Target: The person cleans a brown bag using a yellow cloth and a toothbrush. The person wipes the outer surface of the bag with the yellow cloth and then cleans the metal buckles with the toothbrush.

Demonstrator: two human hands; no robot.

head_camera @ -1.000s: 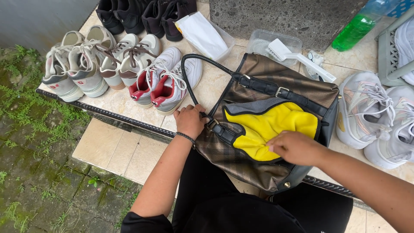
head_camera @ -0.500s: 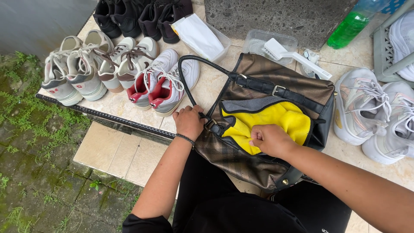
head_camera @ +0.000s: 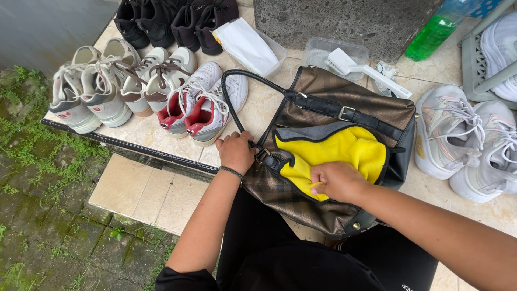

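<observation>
Centrally placed on the tiled ledge (head_camera: pixel 161 134): a brown patterned handbag (head_camera: pixel 323 178), lying flat with its long axis running from the near-left corner up toward the far right, black strap and buckle (head_camera: pixel 344 112) across the upper flap, looped black handle (head_camera: pixel 237 91) arching off to the left. Spread over its front face, a yellow cloth (head_camera: pixel 344 153), bunched at the near-left end. Pressed onto that bunched end, the right hand (head_camera: pixel 336 180), fingers (head_camera: pixel 319 175) curled tightly together and pinching a fold of the cloth, forearm coming in from the lower right, roughly along the bag's long axis. Just left of the cloth, at the bag's near-left corner by the strap ring, the left hand (head_camera: pixel 236 151), fingers folded into a loose fist and closed on the bag's edge, wrist with a dark bracelet, arm reaching straight up from below. Nearer the cloth: the right hand, directly on it; the left only steadying beside it. Farther out, left of the handle, a row of pale sneakers (head_camera: pixel 134 86), one pair with red lining (head_camera: pixel 196 113); beyond those, black shoes (head_camera: pixel 172 21). Behind the bag, a clear tub holding a white brush (head_camera: pixel 366 70), a white packet (head_camera: pixel 245 46), a green bottle (head_camera: pixel 431 37). Right of the bag, more white sneakers (head_camera: pixel 463 140). Below the ledge, mossy ground (head_camera: pixel 37 215).
</observation>
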